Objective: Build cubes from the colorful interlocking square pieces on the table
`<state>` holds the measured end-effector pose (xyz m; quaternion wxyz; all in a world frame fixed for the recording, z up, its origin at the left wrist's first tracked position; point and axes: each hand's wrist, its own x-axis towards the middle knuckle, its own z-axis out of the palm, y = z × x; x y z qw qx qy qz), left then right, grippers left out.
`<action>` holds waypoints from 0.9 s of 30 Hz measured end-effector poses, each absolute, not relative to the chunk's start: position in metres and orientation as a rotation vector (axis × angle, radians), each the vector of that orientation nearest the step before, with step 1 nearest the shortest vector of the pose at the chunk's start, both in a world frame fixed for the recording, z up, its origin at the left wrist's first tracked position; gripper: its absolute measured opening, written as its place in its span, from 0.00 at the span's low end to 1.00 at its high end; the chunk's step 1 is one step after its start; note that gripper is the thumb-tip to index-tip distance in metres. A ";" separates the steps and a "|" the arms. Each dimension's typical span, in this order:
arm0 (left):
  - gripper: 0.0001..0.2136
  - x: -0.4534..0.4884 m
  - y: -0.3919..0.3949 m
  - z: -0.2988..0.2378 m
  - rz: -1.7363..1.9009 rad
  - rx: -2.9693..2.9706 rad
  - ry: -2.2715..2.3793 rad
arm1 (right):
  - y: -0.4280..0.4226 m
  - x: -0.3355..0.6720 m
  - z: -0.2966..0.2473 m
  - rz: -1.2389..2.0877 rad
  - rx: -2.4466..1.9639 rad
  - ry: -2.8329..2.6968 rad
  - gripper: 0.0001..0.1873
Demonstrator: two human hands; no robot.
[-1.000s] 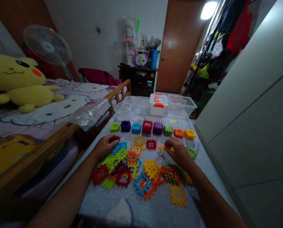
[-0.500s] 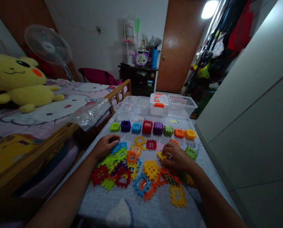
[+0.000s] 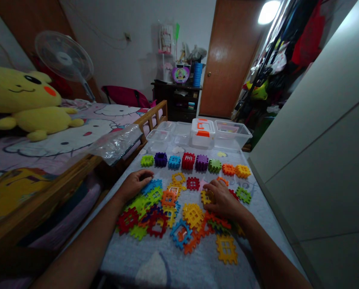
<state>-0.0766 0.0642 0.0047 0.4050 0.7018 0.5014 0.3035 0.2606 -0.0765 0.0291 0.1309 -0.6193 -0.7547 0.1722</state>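
Observation:
My left hand [image 3: 135,184] rests at the left edge of the loose pile, fingers loosely bent and apart from the thumb, with nothing held. Just under its fingertips lies a blue interlocking plastic tile [image 3: 153,186], and lime green tiles [image 3: 143,204] spread below that. My right hand [image 3: 223,199] is closed with its fingers and thumb on the edge of a yellow interlocking tile [image 3: 206,196]; its palm hides part of that tile. An orange tile [image 3: 223,181] peeks out behind the knuckles. A dark red tile [image 3: 193,184] lies flat between the hands.
Behind the pile runs a row of stacks sorted by colour, among them a red stack [image 3: 188,161] and a purple stack [image 3: 201,162]. Clear plastic boxes [image 3: 232,134] and a lidded box with orange clasps [image 3: 203,133] stand farther back. A wooden bed rail [image 3: 151,120] borders the left side.
The yellow tile at my right fingertips has turned to face up more squarely. A red tile now shows beside my right hand. My left hand stays in place.

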 end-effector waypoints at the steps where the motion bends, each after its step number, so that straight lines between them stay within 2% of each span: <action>1: 0.22 -0.076 0.064 0.005 0.769 1.763 1.262 | -0.076 0.262 0.027 0.482 -1.801 -2.173 0.30; 4: 0.22 -0.076 0.064 0.005 0.789 1.729 1.249 | -0.075 0.263 0.026 0.408 -1.773 -2.128 0.31; 8: 0.22 -0.076 0.064 0.004 0.804 1.730 1.238 | -0.081 0.251 0.039 0.435 -1.601 -2.204 0.24; 14: 0.21 -0.076 0.065 0.002 0.807 1.758 1.237 | -0.092 0.221 0.056 0.601 -1.453 -2.429 0.26; 19: 0.21 -0.077 0.065 0.001 0.790 1.771 1.239 | -0.092 0.220 0.050 0.666 -1.459 -2.271 0.13; 23: 0.20 -0.077 0.065 0.002 0.782 1.783 1.238 | -0.088 0.233 0.044 0.897 -1.458 -1.988 0.05; 27: 0.21 -0.077 0.065 0.003 0.790 1.772 1.243 | -0.080 0.256 0.041 0.894 -1.468 -1.689 0.04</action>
